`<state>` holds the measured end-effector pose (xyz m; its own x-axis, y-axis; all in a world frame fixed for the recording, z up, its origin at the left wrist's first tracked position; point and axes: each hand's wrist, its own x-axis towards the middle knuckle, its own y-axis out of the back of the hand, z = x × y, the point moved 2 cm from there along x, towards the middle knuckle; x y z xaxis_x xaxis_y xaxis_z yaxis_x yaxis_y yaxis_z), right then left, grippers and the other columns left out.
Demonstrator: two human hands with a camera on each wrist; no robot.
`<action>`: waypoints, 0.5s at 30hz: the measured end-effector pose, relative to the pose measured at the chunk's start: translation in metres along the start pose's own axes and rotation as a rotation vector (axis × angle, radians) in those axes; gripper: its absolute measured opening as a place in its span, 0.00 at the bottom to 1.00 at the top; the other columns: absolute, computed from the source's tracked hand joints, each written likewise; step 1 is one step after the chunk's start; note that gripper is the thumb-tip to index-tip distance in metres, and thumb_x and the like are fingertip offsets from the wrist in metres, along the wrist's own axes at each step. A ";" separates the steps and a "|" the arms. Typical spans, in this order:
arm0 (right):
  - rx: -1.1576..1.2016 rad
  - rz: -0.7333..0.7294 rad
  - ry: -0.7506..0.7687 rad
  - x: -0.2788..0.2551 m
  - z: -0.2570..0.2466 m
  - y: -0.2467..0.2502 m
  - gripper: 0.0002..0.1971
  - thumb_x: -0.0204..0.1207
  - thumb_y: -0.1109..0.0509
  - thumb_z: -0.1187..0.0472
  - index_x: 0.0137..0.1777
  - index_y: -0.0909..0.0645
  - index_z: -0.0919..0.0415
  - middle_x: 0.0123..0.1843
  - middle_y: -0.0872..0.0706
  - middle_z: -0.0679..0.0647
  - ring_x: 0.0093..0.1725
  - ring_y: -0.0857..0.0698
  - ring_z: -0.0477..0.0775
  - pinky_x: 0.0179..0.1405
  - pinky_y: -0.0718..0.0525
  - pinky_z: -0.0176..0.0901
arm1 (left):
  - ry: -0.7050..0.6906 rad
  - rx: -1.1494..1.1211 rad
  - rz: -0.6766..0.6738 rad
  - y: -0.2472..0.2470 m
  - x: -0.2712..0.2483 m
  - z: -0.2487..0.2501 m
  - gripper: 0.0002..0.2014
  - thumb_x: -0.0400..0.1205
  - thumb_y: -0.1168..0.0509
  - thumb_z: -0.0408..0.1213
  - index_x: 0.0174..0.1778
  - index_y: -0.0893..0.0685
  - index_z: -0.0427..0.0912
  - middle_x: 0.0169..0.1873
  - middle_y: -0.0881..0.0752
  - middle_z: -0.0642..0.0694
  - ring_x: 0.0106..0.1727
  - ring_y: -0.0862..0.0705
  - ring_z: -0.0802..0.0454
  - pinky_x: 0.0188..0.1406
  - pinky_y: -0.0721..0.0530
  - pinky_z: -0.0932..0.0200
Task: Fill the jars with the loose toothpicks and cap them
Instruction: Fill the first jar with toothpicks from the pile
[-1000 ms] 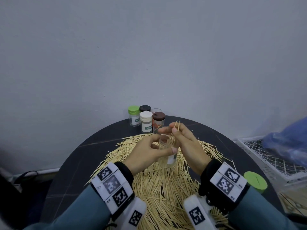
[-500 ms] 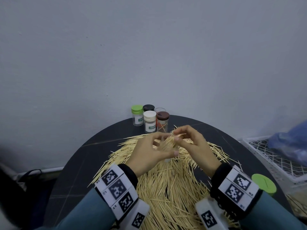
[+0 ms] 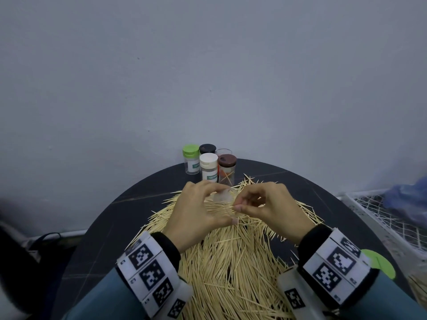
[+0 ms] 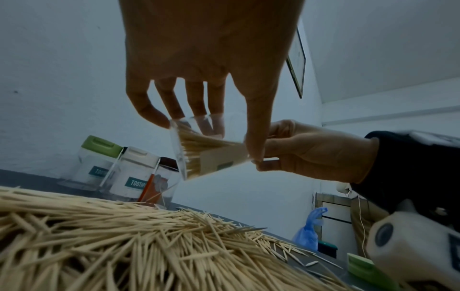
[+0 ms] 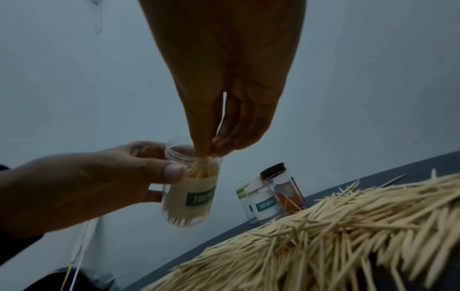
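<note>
My left hand [image 3: 217, 204] grips a clear toothpick jar [image 5: 191, 193] with a green label, uncapped and tilted, its mouth toward my right hand. The jar [image 4: 204, 149] is largely packed with toothpicks. At the jar's mouth my right hand [image 3: 240, 204] pinches a small bundle of toothpicks [image 5: 200, 167], whose lower ends are inside the jar. Both hands hover over a big heap of loose toothpicks [image 3: 231, 262] on the round black table [image 3: 138, 199]. A loose green lid [image 3: 379, 262] lies by my right wrist.
At the table's far edge against the wall stand capped jars: green lid [image 3: 191, 159], black lid [image 3: 207, 148], white lid [image 3: 208, 167], brown lid [image 3: 227, 168], plus an uncapped clear jar behind. A white wire basket [image 3: 381, 218] with a blue bag sits to the right.
The jar has gone from upright to tilted toward my right hand. Both hands have dropped closer to the heap, and the pinched toothpicks have moved from above the jar into its mouth.
</note>
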<state>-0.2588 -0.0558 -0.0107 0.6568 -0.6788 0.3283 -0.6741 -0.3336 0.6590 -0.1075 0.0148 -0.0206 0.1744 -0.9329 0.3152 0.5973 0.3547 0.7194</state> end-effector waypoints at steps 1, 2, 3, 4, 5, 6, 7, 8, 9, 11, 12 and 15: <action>-0.001 0.006 0.000 0.000 0.000 0.000 0.02 0.69 0.23 0.61 0.38 0.12 0.54 0.32 0.14 0.43 0.36 0.17 0.37 0.36 0.21 0.23 | 0.000 -0.003 -0.001 0.000 0.000 0.000 0.30 0.62 0.20 0.54 0.61 0.18 0.61 0.52 0.21 0.67 0.54 0.30 0.61 0.44 0.35 0.72; -0.004 0.019 -0.004 0.001 0.000 0.001 0.01 0.69 0.23 0.61 0.39 0.11 0.54 0.33 0.13 0.44 0.38 0.16 0.38 0.37 0.21 0.23 | -0.001 -0.007 -0.005 0.000 0.000 0.000 0.29 0.62 0.20 0.53 0.61 0.18 0.61 0.52 0.20 0.67 0.54 0.29 0.61 0.44 0.34 0.71; -0.004 0.034 -0.009 0.001 -0.001 0.003 0.01 0.69 0.23 0.60 0.40 0.11 0.55 0.35 0.11 0.46 0.39 0.16 0.38 0.38 0.20 0.23 | -0.001 -0.009 -0.013 0.000 0.001 0.000 0.29 0.63 0.21 0.53 0.61 0.19 0.61 0.52 0.20 0.66 0.54 0.29 0.61 0.45 0.32 0.68; 0.004 0.047 -0.016 0.001 -0.001 0.004 0.02 0.69 0.23 0.60 0.41 0.10 0.55 0.36 0.11 0.47 0.39 0.15 0.38 0.38 0.19 0.23 | -0.002 -0.009 -0.021 0.000 0.000 0.000 0.30 0.63 0.21 0.53 0.61 0.19 0.61 0.53 0.20 0.66 0.54 0.29 0.61 0.45 0.31 0.66; 0.020 0.057 -0.025 0.001 -0.001 0.006 0.02 0.69 0.22 0.61 0.41 0.11 0.55 0.36 0.11 0.47 0.39 0.15 0.38 0.38 0.19 0.24 | -0.003 -0.009 -0.026 0.000 0.000 0.000 0.29 0.63 0.21 0.53 0.61 0.18 0.61 0.52 0.20 0.67 0.54 0.29 0.61 0.45 0.30 0.65; 0.040 0.063 -0.032 0.000 -0.002 0.007 0.02 0.68 0.22 0.61 0.40 0.11 0.55 0.35 0.11 0.47 0.38 0.15 0.38 0.38 0.19 0.24 | -0.003 -0.013 -0.030 0.000 0.000 0.000 0.29 0.63 0.20 0.52 0.61 0.18 0.60 0.51 0.20 0.67 0.54 0.28 0.61 0.46 0.29 0.64; 0.054 0.065 -0.037 -0.001 -0.003 0.008 0.03 0.67 0.21 0.61 0.39 0.12 0.54 0.34 0.11 0.46 0.36 0.15 0.38 0.38 0.18 0.25 | 0.002 -0.026 -0.033 0.000 -0.001 0.000 0.29 0.63 0.20 0.52 0.61 0.18 0.60 0.50 0.20 0.67 0.53 0.28 0.61 0.47 0.28 0.63; 0.061 0.063 -0.042 -0.002 -0.003 0.009 0.03 0.67 0.21 0.60 0.37 0.13 0.53 0.34 0.12 0.46 0.35 0.15 0.37 0.37 0.18 0.25 | 0.010 -0.042 -0.037 0.000 -0.001 0.000 0.29 0.62 0.20 0.52 0.61 0.17 0.60 0.50 0.20 0.67 0.54 0.27 0.61 0.48 0.27 0.63; 0.059 0.059 -0.052 -0.002 -0.004 0.009 0.04 0.67 0.21 0.60 0.36 0.14 0.53 0.33 0.12 0.45 0.34 0.15 0.37 0.36 0.18 0.25 | 0.021 -0.059 -0.043 0.000 -0.001 0.000 0.29 0.62 0.20 0.52 0.61 0.17 0.60 0.50 0.20 0.67 0.54 0.27 0.62 0.48 0.27 0.62; 0.044 0.058 -0.082 -0.004 -0.004 0.007 0.04 0.68 0.22 0.57 0.35 0.15 0.52 0.33 0.12 0.44 0.33 0.15 0.38 0.34 0.19 0.25 | 0.040 -0.082 -0.053 0.000 -0.001 0.000 0.30 0.62 0.20 0.52 0.61 0.17 0.60 0.52 0.19 0.65 0.55 0.25 0.61 0.49 0.25 0.60; 0.039 0.072 -0.098 -0.005 -0.004 0.007 0.04 0.69 0.23 0.56 0.36 0.15 0.52 0.34 0.12 0.44 0.34 0.15 0.39 0.34 0.18 0.26 | 0.046 -0.087 -0.053 0.001 -0.001 -0.001 0.30 0.62 0.20 0.53 0.61 0.17 0.60 0.53 0.19 0.64 0.56 0.24 0.60 0.50 0.25 0.59; 0.008 0.158 -0.164 -0.007 -0.002 0.011 0.05 0.74 0.27 0.54 0.40 0.16 0.55 0.35 0.14 0.45 0.35 0.16 0.42 0.32 0.22 0.24 | 0.075 -0.102 -0.038 0.002 -0.001 -0.002 0.29 0.62 0.20 0.52 0.60 0.16 0.58 0.54 0.18 0.62 0.57 0.22 0.58 0.53 0.24 0.57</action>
<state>-0.2697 -0.0537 -0.0047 0.4797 -0.8200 0.3122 -0.7675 -0.2197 0.6023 -0.1049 0.0166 -0.0213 0.2059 -0.9490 0.2388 0.6807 0.3142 0.6618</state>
